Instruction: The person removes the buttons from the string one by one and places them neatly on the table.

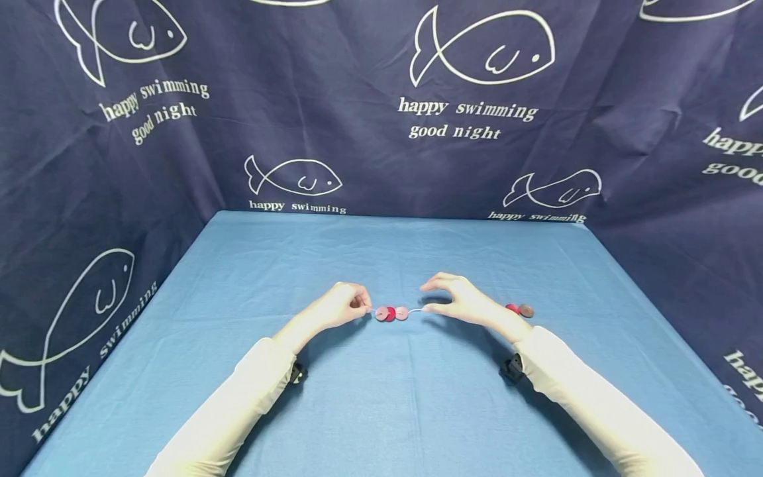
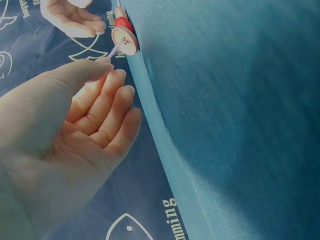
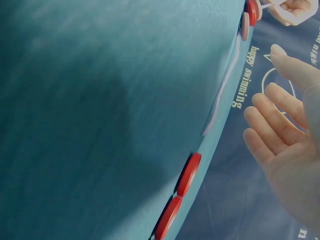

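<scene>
Three buttons sit side by side on a pale string: a pink button [image 1: 381, 313] at the left, a red button [image 1: 390, 314] in the middle and a lighter pink button [image 1: 402, 313] at the right. The left hand [image 1: 342, 306] pinches the string [image 2: 115, 50] beside the left pink button, between thumb and index finger. To the right of the buttons, the right hand [image 1: 467, 301] holds nothing, its thumb and fingers spread apart. In the right wrist view the string's free end [image 3: 214, 114] lies on the cloth, away from the right hand's fingers.
Beyond the right wrist, a loose red button [image 1: 512, 309] and a brown button [image 1: 526, 311] lie together on the blue tablecloth [image 1: 369, 397]. A dark curtain [image 1: 369, 86] with fish drawings stands behind and at both sides of the table.
</scene>
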Available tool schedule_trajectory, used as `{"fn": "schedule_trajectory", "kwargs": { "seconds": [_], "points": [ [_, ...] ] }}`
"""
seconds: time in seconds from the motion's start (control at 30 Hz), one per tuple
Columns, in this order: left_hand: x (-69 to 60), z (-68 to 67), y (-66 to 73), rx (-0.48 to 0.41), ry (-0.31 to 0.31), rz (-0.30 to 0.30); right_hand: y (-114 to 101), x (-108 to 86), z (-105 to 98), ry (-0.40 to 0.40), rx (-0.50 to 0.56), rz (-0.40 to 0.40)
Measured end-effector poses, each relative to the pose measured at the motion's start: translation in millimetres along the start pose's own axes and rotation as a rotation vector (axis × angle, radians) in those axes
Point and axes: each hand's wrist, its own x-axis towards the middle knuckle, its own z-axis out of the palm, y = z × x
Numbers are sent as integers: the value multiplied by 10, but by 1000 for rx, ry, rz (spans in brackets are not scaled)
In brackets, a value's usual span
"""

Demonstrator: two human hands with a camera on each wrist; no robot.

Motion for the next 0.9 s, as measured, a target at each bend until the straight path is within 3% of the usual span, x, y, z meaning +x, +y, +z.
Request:
{"fn": "schedule_trajectory", "kwargs": {
  "seconds": [0.9],
  "points": [
    [-4,0,-12,-32,-9,-22,-129,237,160,-30,12,-79]
  ]
}}
